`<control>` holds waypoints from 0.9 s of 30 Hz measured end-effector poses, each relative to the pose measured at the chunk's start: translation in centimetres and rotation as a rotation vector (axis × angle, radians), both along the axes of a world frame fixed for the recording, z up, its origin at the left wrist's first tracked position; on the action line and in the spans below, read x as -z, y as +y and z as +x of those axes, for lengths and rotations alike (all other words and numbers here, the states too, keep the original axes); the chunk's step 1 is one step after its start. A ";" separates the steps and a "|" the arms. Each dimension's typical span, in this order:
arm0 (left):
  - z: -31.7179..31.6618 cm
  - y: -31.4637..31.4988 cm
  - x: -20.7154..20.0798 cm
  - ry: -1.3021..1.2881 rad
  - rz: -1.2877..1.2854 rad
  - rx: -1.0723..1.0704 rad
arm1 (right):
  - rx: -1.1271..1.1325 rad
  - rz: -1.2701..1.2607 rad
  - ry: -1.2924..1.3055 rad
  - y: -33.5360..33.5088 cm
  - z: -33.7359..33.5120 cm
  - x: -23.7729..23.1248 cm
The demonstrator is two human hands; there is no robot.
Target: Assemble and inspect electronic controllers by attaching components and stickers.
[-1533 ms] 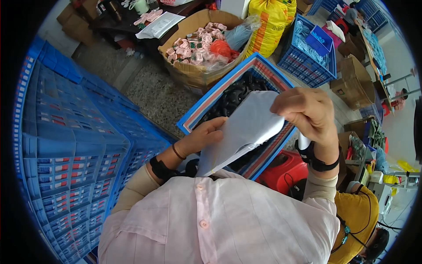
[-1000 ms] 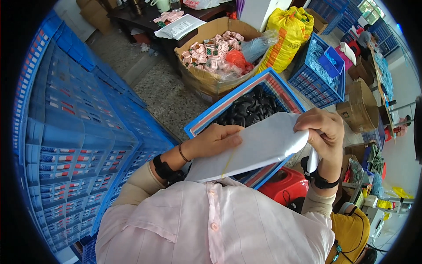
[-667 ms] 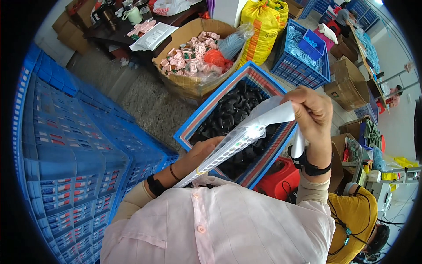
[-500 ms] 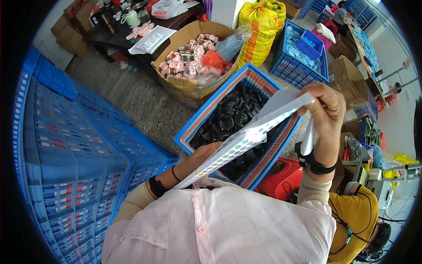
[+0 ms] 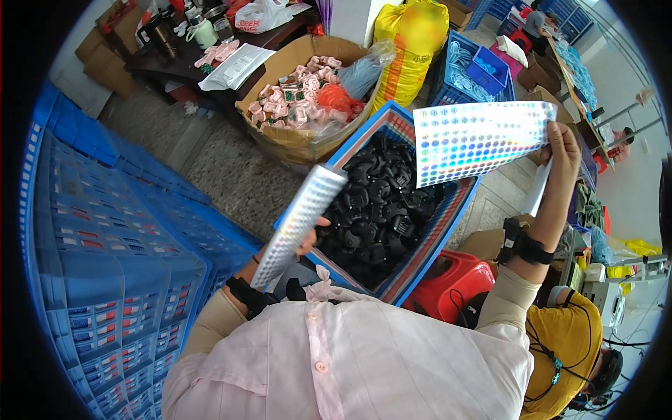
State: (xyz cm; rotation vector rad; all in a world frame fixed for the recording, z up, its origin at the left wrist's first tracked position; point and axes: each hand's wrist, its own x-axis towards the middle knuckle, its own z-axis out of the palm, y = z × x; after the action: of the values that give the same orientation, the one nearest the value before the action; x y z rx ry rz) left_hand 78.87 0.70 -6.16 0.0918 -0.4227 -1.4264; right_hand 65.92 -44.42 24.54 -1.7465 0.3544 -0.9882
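Observation:
My right hand [image 5: 563, 143] pinches the right edge of a sheet of round shiny stickers [image 5: 483, 143], held up flat over the far right of a crate. A narrow white strip hangs below that hand. In my left hand [image 5: 308, 240] is a curled stack of sticker sheets [image 5: 301, 222], tilted above the crate's left side; most of the fingers are hidden behind it. Between and below both hands stands the blue and red plastic crate [image 5: 448, 231], holding many black moulded plastic parts [image 5: 374, 203].
Tall stacked blue crates [image 5: 119, 245] line my left. Ahead stand a cardboard box [image 5: 280, 143] of pink parts, a yellow sack [image 5: 399, 70] and a blue crate of light-blue cords [image 5: 458, 66]. A red stool [image 5: 448, 283] is at right, near a person in yellow [image 5: 563, 350].
The sheets held together between my hands are now apart. My right hand has moved right with one sheet, while my left keeps the curled stack, now turned more upright.

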 end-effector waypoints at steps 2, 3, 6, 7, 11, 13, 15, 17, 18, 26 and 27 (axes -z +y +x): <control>0.7 1.6 -1.7 -0.081 0.163 -0.318 | 0.037 0.042 0.064 -0.6 -0.4 1.7; 1.5 2.2 -2.3 -0.101 0.153 -0.414 | 0.029 0.071 0.084 -0.7 -0.3 2.5; 4.4 4.0 -0.4 -0.016 0.453 -0.747 | 0.041 0.113 0.149 -0.1 0.3 4.7; 6.0 3.9 -0.5 0.029 0.548 -0.827 | 0.041 0.133 0.167 0.1 0.3 5.4; 11.6 5.7 1.3 0.092 0.584 -1.051 | 0.017 0.187 0.223 1.1 1.5 7.9; 16.3 10.7 5.3 0.029 0.525 -0.989 | -0.027 0.212 0.257 2.4 3.0 8.3; 18.1 7.3 4.2 0.119 0.898 -1.214 | 0.003 0.237 0.307 1.8 2.8 9.9; 21.4 8.0 4.2 0.182 0.961 -1.278 | 0.044 0.241 0.373 2.4 3.6 10.7; 23.1 9.2 4.5 0.141 0.905 -1.305 | 0.045 0.232 0.383 3.1 4.2 10.8; 37.8 15.8 0.8 -0.281 1.081 -1.881 | 0.100 0.307 0.568 4.3 4.0 20.7; 40.5 16.2 0.1 -0.376 1.137 -1.981 | 0.121 0.358 0.575 4.4 3.4 22.7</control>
State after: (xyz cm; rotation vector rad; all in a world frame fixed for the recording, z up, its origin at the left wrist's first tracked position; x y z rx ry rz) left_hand 119.37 16.94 -6.26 1.2959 0.3011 0.5118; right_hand 69.30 -40.03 1.83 -1.6592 0.9520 -0.4445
